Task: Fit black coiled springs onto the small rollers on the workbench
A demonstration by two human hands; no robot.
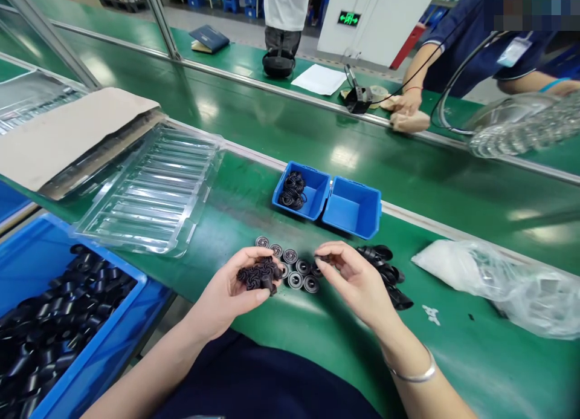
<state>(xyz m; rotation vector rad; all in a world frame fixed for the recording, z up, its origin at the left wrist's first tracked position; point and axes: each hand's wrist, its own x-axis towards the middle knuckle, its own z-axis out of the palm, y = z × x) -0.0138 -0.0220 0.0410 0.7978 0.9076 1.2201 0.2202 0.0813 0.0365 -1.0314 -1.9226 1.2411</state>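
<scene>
In my left hand [240, 286] lies a cluster of small black swirl-shaped plastic parts [258, 275], held between the curled fingers and thumb. Several round black ring-like parts [296, 280] stand in rows on the green bench between my hands, some with swirl centres. My right hand [348, 274] is at the right end of these rows, thumb and forefinger pinched on a small dark part [322, 258], mostly hidden by the fingers. Just beyond that hand lies a pile of black curved plastic pieces [385, 268], partly covered by it.
Two blue bins [353, 207] stand ahead; the left one contains black coiled rings [293, 190]. A clear ribbed tray [149, 189] lies left, above a large blue crate [131, 292] of black parts. Plastic bags [512, 280] lie right. A co-worker's hand [410, 104] is across the bench.
</scene>
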